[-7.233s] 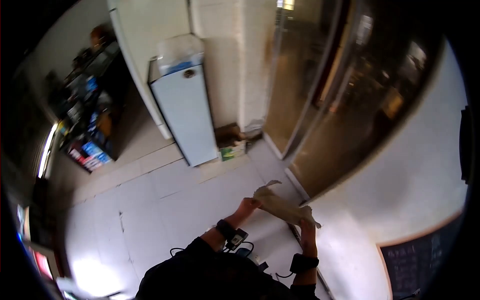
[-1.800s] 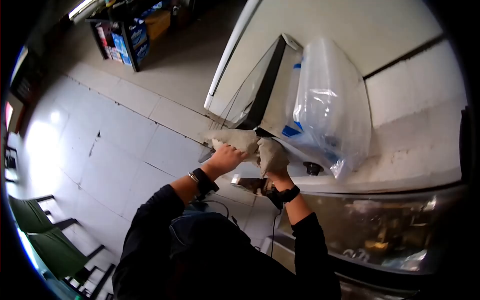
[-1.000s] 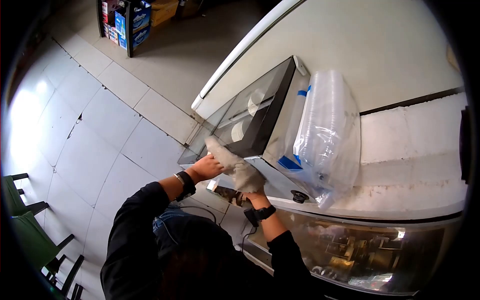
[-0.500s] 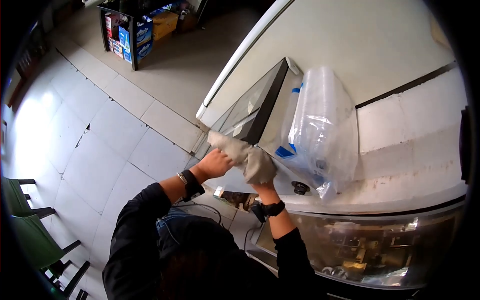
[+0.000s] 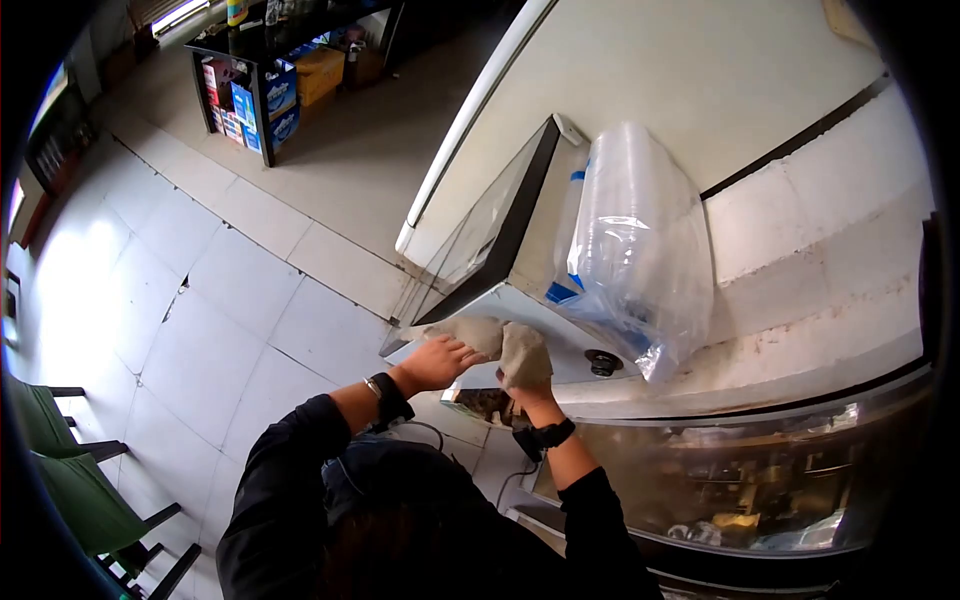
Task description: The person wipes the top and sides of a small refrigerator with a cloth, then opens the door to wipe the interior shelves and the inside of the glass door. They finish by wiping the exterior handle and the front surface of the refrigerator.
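Left grip (image 5: 436,363), right grip (image 5: 530,388) on rumpled, beige cloth (image 5: 524,356).

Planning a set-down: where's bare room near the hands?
Bare: tiled floor between the green chairs and glass-sided cabinet; pale ledge between the plastic bag and curved glass case. Crowded: the cabinet's near end, where left hand and right hand are on the cloth, and its top, largely taken by the bag.

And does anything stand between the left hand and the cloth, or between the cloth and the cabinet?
Nothing visible does: the left hand lies directly on the cloth, which appears to rest against the cabinet.
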The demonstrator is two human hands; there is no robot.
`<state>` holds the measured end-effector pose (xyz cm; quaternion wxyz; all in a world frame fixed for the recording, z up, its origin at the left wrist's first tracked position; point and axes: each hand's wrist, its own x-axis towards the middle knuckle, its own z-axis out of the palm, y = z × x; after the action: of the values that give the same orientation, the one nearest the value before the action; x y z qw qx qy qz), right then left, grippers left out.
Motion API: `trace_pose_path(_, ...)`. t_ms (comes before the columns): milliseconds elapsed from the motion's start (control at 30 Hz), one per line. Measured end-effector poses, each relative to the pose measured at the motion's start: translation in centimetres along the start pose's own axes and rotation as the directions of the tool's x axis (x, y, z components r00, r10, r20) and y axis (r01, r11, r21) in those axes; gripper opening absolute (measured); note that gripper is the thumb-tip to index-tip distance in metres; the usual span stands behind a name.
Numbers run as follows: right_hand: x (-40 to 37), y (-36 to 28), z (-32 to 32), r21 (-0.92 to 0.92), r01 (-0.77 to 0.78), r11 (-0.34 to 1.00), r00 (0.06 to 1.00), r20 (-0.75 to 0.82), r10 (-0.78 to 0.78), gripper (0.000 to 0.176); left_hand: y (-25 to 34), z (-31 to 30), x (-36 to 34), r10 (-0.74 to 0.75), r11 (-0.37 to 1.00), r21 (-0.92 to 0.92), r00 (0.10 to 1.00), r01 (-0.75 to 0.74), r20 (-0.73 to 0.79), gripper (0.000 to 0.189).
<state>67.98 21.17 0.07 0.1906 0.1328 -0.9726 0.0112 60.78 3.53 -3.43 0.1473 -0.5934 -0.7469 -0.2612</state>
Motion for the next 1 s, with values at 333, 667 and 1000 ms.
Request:
trace_pose_path(333, -4.5, 5.3, 4.2, 0.039, -0.123, 0.992, 0.977, 0.182, 0.114, 0.026, -1.8, 5.1, 2.1, -0.055, 0.998, 0.062, 0.923, 0.033, 0.38, 0.024)
trace_pose_path(667, -0.4, 4.9, -1.1, -0.12, -0.012, 0.993, 0.999, 0.035, 0.017, 0.046, -1.8, -0.3, 5.1, 0.129, 0.98, 0.144, 0.989, -0.137, 0.065, 0.014)
trace_pose_path(1000, -2.8, 4.4, 1.9, -0.096, -0.048, 0.994, 0.982, 0.176, 0.065, 0.042, -2.1, 3.7, 2.0, 0.082, 0.992, 0.104, 0.996, -0.077, -0.041, 0.012)
